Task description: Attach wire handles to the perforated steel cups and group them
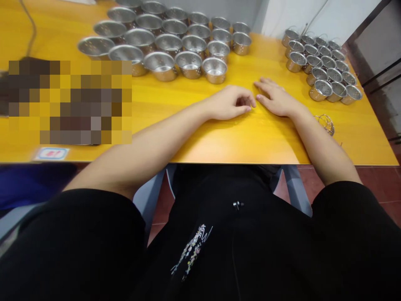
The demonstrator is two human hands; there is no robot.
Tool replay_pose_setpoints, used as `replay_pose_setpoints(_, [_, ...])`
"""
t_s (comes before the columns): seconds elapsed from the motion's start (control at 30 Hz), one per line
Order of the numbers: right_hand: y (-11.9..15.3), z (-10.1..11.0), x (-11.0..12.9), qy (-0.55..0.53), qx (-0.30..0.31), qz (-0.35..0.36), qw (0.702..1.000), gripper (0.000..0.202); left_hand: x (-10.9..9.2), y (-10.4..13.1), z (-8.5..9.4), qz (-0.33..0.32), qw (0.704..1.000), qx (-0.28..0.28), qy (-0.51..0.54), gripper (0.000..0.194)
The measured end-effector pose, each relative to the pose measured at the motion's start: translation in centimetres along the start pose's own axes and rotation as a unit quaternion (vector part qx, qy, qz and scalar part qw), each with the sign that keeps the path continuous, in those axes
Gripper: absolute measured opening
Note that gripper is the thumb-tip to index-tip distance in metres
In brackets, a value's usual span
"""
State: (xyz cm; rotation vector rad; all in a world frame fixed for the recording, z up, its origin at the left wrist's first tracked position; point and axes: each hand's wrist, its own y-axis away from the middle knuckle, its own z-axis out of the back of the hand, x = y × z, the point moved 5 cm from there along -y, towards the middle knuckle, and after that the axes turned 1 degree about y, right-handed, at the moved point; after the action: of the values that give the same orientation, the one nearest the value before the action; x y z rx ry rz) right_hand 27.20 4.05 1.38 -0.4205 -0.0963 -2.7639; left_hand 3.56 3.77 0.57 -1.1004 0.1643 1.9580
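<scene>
On the table (234, 144) — perforated, silvery cups (214, 77)

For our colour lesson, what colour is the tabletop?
The tabletop is orange-yellow, showing best in the head view.

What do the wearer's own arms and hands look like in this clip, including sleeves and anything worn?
The left hand and right hand are bare: no gloves, rings or watch show. The forearms are uncovered too, with no cables or markings visible. Above them are loose, short black sleeves, part of a black shirt with a multicoloured print.
</scene>
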Motion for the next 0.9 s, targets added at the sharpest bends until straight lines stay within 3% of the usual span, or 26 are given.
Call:
replay_pose_setpoints(0.23, [-0.1, 0.0, -0.2, 0.026, -0.005, 0.006, 1.000, 0.096, 0.2, -0.2, -0.2, -0.029, 1.000, 0.005, -0.003, 0.027])
replay_pose_setpoints(0.43, [-1.6, -0.7, -0.8, 0.041, -0.100, -0.008, 0.994, 0.075, 0.6, -0.4, -0.5, -0.045, 0.999, 0.009, -0.016, 0.027])
replay_pose_setpoints(0.57, [-4.3, -0.1, -0.8, 0.060, -0.129, -0.042, 0.989, 0.074, 0.4, -0.4, -0.5, -0.043, 0.999, 0.010, -0.017, 0.026])
replay_pose_setpoints(0.73, [-10.0, 3.7, 3.2, 0.037, -0.084, -0.005, 0.996, 0.102, 0.3, -0.4, -0.5, -0.056, 0.998, 0.004, -0.012, 0.025])
replay_pose_setpoints(0.8, [-12.4, 5.1, 4.9, 0.017, -0.082, 0.022, 0.996, 0.090, 0.4, -0.4, -0.5, -0.060, 0.998, 0.000, -0.008, 0.025])
replay_pose_setpoints(0.9, [-14.7, 5.7, 5.5, 0.002, -0.100, -0.040, 0.994, 0.058, 0.4, -0.4, -0.5, -0.062, 0.998, -0.006, -0.002, 0.023])
